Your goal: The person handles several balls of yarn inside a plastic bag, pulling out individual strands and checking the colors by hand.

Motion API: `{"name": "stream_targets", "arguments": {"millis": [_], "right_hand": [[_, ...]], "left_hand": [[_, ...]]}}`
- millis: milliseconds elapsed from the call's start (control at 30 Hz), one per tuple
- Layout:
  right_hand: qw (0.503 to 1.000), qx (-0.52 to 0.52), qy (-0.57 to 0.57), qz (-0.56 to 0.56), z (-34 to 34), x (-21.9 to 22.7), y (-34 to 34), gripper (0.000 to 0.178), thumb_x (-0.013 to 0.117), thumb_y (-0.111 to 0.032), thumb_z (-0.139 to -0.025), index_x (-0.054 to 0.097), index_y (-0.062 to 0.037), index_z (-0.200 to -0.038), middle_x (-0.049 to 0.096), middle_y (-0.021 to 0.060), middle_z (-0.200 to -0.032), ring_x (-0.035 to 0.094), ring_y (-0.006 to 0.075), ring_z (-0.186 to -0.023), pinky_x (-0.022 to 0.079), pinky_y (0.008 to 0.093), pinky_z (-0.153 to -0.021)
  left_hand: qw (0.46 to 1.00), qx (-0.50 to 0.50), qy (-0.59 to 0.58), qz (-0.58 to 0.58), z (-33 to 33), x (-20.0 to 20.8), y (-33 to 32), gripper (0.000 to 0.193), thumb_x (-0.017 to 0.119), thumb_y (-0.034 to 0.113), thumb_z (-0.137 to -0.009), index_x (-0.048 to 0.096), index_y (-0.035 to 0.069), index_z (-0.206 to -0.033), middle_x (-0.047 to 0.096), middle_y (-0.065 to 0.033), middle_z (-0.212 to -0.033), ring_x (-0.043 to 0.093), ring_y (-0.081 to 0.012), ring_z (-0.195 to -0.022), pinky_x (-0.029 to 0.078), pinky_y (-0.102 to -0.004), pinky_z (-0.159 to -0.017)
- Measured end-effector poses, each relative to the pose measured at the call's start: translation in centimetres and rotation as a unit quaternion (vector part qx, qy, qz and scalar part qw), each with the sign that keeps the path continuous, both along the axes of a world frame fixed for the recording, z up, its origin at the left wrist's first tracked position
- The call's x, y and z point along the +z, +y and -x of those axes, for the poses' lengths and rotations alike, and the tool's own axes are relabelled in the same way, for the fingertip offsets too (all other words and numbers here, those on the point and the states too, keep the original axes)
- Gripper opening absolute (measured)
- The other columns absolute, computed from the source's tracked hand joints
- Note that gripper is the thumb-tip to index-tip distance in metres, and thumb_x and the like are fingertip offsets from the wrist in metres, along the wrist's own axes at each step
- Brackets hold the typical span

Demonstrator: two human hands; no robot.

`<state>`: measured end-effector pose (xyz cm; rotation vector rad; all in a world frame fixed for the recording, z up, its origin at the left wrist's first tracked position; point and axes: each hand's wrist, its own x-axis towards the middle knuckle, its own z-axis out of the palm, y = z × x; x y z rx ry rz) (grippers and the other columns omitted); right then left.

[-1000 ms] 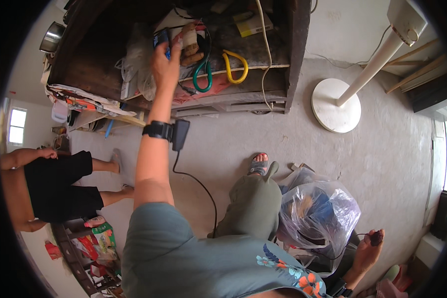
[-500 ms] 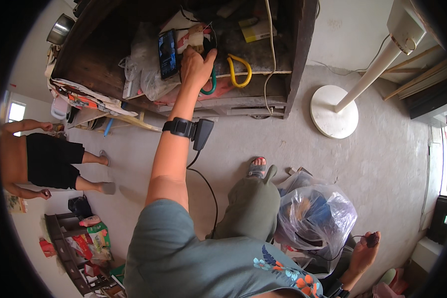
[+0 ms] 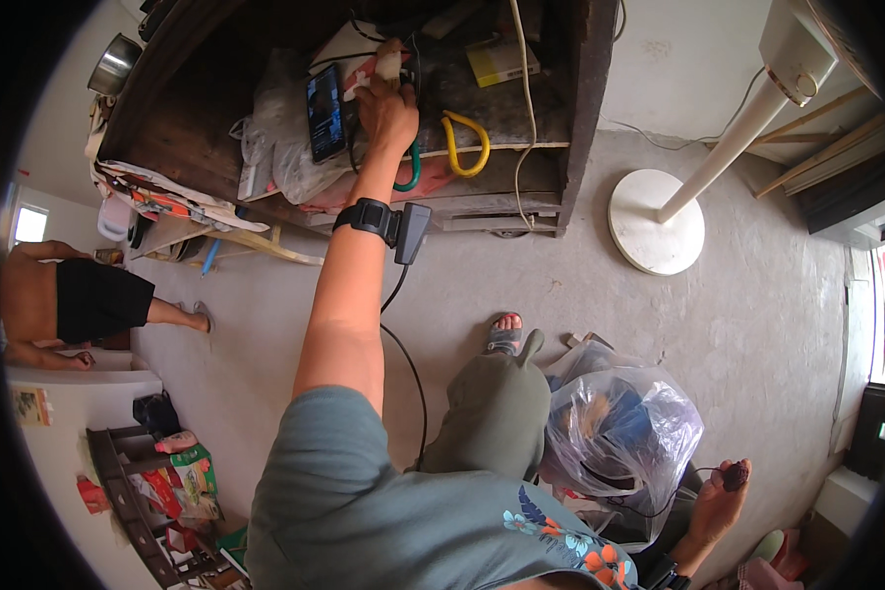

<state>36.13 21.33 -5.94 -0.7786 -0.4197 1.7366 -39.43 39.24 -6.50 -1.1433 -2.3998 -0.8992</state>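
The left hand [image 3: 390, 120] reaches over the cabinet shelf [image 3: 521, 126], fingers bent by a pale bundle [image 3: 388, 65] – whether they grip anything I cannot tell. A phone [image 3: 324, 113] lies just left of it, a green loop [image 3: 411, 169] just below. The right hand [image 3: 715, 508], partly curled, holds a small dark object [image 3: 735, 477] – near a clear plastic bag [image 3: 624, 418]
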Motion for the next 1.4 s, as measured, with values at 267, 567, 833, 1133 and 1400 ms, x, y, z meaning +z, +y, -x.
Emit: {"name": "stream_targets", "arguments": {"millis": [267, 567, 833, 1133, 1400], "right_hand": [[1.000, 0.000, 0.018, 0.001, -0.2, 0.1, -0.3, 0.043, 0.053, -0.017, -0.099, 0.041, -0.0034, -0.138, 0.053, 0.0231, -0.118, 0.054, 0.0234, -0.090, 0.053, 0.0328, -0.078], [1.000, 0.013, 0.020, -0.003, 0.1, 0.1, -0.3, 0.042, 0.051, -0.017, -0.100, 0.041, -0.0037, -0.139, 0.053, 0.0242, -0.119, 0.055, 0.0245, -0.091, 0.056, 0.0348, -0.078], [1.000, 0.006, 0.007, 0.005, 0.1, 0.0, -0.5, 0.042, 0.052, -0.017, -0.100, 0.042, -0.0041, -0.139, 0.055, 0.0234, -0.118, 0.056, 0.0243, -0.090, 0.055, 0.0331, -0.077], [1.000, 0.010, -0.011, 0.006, 0.4, 0.3, -0.7, 0.042, 0.054, -0.017, -0.099, 0.043, -0.0037, -0.137, 0.056, 0.0223, -0.118, 0.056, 0.0233, -0.089, 0.054, 0.0323, -0.078], [1.000, 0.002, -0.017, 0.001, 1.1, 1.1, -1.0, 0.036, 0.053, -0.018, -0.100, 0.046, -0.0035, -0.133, 0.057, 0.0205, -0.114, 0.054, 0.0210, -0.086, 0.052, 0.0302, -0.077]], "left_hand": [[0.979, -0.079, -0.131, -0.133, -4.1, 3.9, -4.1, 0.052, 0.058, 0.034, -0.093, 0.049, -0.003, -0.128, 0.056, -0.0284, -0.124, 0.051, -0.0439, -0.117, 0.043, -0.0502, -0.096], [0.985, 0.149, -0.056, 0.058, 4.5, 2.5, -9.4, 0.091, 0.074, 0.061, -0.072, 0.049, -0.007, -0.128, 0.056, -0.0271, -0.127, 0.053, -0.0400, -0.119, 0.043, -0.0462, -0.098], [0.982, 0.136, -0.123, 0.034, 5.8, 1.5, -9.5, 0.087, 0.078, 0.055, -0.070, 0.050, -0.009, -0.123, 0.059, -0.0279, -0.121, 0.059, -0.0403, -0.112, 0.046, -0.0456, -0.094], [0.995, 0.100, -0.005, -0.004, 3.9, 1.1, -7.0, 0.090, 0.079, 0.054, -0.069, 0.049, -0.011, -0.124, 0.056, -0.0296, -0.122, 0.051, -0.0411, -0.118, 0.039, -0.0476, -0.100], [0.995, -0.012, -0.079, -0.054, 3.5, 1.2, -8.2, 0.085, 0.079, 0.055, -0.071, 0.052, -0.010, -0.119, 0.062, -0.0267, -0.112, 0.059, -0.0370, -0.107, 0.044, -0.0430, -0.093]]}}
